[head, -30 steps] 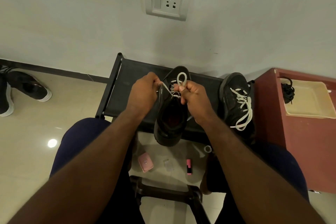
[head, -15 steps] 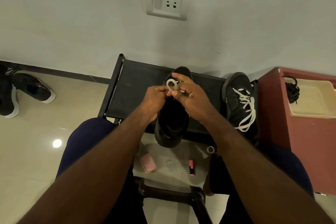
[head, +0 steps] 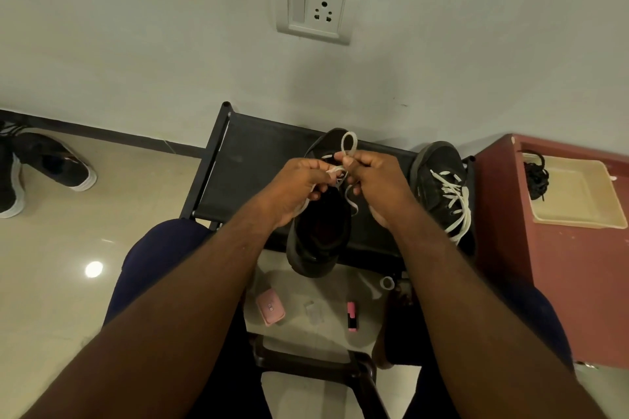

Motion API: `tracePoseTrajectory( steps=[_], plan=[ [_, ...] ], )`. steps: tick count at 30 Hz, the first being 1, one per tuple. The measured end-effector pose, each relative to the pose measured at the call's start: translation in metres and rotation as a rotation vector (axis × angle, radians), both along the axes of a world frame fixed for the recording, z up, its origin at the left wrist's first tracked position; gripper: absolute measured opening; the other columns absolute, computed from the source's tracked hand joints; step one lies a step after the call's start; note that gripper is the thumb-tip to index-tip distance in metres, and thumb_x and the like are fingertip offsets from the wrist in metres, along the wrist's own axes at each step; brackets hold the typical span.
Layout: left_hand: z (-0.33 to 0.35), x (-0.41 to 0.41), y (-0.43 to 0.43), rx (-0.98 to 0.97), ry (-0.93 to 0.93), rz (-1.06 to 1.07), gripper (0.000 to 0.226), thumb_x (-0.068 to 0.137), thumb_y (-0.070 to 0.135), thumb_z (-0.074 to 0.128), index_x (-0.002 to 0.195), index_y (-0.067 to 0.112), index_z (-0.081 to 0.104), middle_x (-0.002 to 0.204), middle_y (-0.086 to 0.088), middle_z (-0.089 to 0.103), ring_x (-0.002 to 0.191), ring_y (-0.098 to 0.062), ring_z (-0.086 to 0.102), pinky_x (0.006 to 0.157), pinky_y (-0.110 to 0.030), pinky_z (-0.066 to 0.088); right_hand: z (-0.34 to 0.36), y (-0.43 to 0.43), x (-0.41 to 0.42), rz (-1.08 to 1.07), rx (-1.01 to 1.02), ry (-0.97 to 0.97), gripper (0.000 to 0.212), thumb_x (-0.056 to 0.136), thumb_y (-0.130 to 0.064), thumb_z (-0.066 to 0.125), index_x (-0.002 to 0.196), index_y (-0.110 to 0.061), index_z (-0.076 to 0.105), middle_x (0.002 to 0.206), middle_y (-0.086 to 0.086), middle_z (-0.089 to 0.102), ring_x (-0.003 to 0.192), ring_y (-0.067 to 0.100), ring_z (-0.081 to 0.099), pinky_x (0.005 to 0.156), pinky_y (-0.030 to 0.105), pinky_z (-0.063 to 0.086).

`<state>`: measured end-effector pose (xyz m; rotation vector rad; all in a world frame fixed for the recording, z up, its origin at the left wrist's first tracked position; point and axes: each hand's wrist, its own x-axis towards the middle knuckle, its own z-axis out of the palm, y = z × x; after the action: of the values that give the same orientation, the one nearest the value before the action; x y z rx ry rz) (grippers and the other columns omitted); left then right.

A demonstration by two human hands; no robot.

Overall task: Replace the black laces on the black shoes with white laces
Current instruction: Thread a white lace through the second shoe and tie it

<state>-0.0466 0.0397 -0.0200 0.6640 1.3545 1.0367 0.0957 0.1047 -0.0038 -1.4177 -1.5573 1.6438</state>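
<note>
— Where is the work laid out?

— A black fabric bench point(head: 258, 153) is set against the wall. On it the black shoe point(head: 316, 248) being laced is stood with its heel toward the sitter. A second black shoe point(head: 432, 180), already threaded in white, is placed just beside it on the right. The removed black laces point(head: 536, 177) are heaped in a beige tray point(head: 578, 207).

— And the hands?

— The left hand point(head: 299, 184) is curled over the shoe's throat, with a strand of the white lace point(head: 333, 171) pinched. The right hand point(head: 377, 180) is closed on the base of a loop point(head: 349, 143) that is stood up above the knuckles. Whether a first knot has been drawn snug underneath cannot be told, since it is hidden by the fingers.

— How is the bow best finished?

— The loop's base should be held firmly so its shape is not lost. The free strand should be wrapped round it and pushed through, and both loops should be drawn out evenly.
</note>
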Motion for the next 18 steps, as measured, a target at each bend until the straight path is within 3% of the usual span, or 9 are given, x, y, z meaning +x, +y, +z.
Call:
tracePoseTrajectory(
  steps=[3, 5, 8, 11, 14, 16, 18],
  plan=[
    [0.001, -0.002, -0.003, 0.069, 0.176, 0.028, 0.011, 0.089, 0.007, 0.065, 0.097, 0.007, 0.073, 0.08, -0.003, 0.07, 0.067, -0.008, 0.059, 0.061, -0.019, 0.047, -0.001, -0.003, -0.004, -0.149, -0.171, 0.095, 0.017, 0.093, -0.006, 0.065, 0.109, -0.008, 0.07, 0.088, 0.013, 0.07, 0.061, 0.01, 0.054, 0.05, 0.02, 0.044],
    [-0.001, 0.002, -0.006, 0.142, 0.365, 0.082, 0.013, 0.088, 0.01, 0.068, 0.099, 0.011, 0.075, 0.081, -0.002, 0.073, 0.068, -0.01, 0.065, 0.064, -0.018, 0.052, 0.0, -0.002, -0.001, -0.132, -0.12, -0.017, 0.016, 0.092, -0.009, 0.069, 0.108, -0.008, 0.067, 0.089, 0.011, 0.072, 0.062, 0.01, 0.059, 0.052, 0.021, 0.048],
    [-0.003, 0.004, -0.008, 0.269, 0.633, 0.113, 0.018, 0.087, 0.014, 0.071, 0.104, 0.014, 0.075, 0.089, 0.004, 0.074, 0.075, -0.002, 0.067, 0.074, -0.012, 0.053, 0.002, -0.007, 0.005, 0.139, 0.133, -0.254, 0.011, 0.097, -0.017, 0.063, 0.096, -0.01, 0.071, 0.079, 0.005, 0.069, 0.061, 0.005, 0.059, 0.056, 0.02, 0.049],
    [-0.004, 0.002, -0.007, 0.342, 0.745, 0.084, 0.02, 0.085, 0.012, 0.072, 0.104, 0.011, 0.075, 0.094, 0.003, 0.071, 0.08, 0.003, 0.063, 0.078, -0.005, 0.048, 0.0, -0.013, 0.01, 0.351, 0.23, -0.289, 0.017, 0.099, -0.02, 0.06, 0.09, -0.011, 0.069, 0.076, 0.006, 0.065, 0.06, 0.005, 0.055, 0.059, 0.023, 0.048],
    [-0.005, 0.001, -0.004, 0.373, 0.869, -0.04, 0.021, 0.087, 0.015, 0.071, 0.107, 0.012, 0.074, 0.098, 0.001, 0.068, 0.08, 0.0, 0.058, 0.082, -0.016, 0.05, -0.001, -0.009, 0.017, 0.345, 0.059, -0.193, 0.017, 0.098, -0.018, 0.059, 0.085, -0.012, 0.069, 0.072, 0.006, 0.059, 0.059, 0.008, 0.049, 0.053, 0.022, 0.044],
    [-0.004, 0.0, -0.002, 0.331, 1.012, -0.145, 0.033, 0.087, 0.024, 0.07, 0.119, 0.018, 0.068, 0.112, -0.001, 0.063, 0.099, -0.01, 0.055, 0.092, -0.027, 0.047, -0.001, -0.006, 0.02, 0.256, -0.089, -0.068, 0.019, 0.099, -0.014, 0.057, 0.085, -0.012, 0.069, 0.065, 0.0, 0.053, 0.054, 0.005, 0.041, 0.048, 0.019, 0.037],
    [-0.003, -0.003, -0.001, 0.282, 1.012, -0.192, 0.054, 0.082, 0.036, 0.074, 0.132, 0.022, 0.056, 0.126, 0.0, 0.055, 0.115, -0.013, 0.048, 0.098, -0.027, 0.04, 0.0, -0.005, 0.02, 0.195, -0.139, -0.006, 0.022, 0.099, -0.012, 0.054, 0.083, -0.013, 0.069, 0.06, -0.005, 0.051, 0.051, 0.002, 0.039, 0.046, 0.018, 0.033]
  ],
)
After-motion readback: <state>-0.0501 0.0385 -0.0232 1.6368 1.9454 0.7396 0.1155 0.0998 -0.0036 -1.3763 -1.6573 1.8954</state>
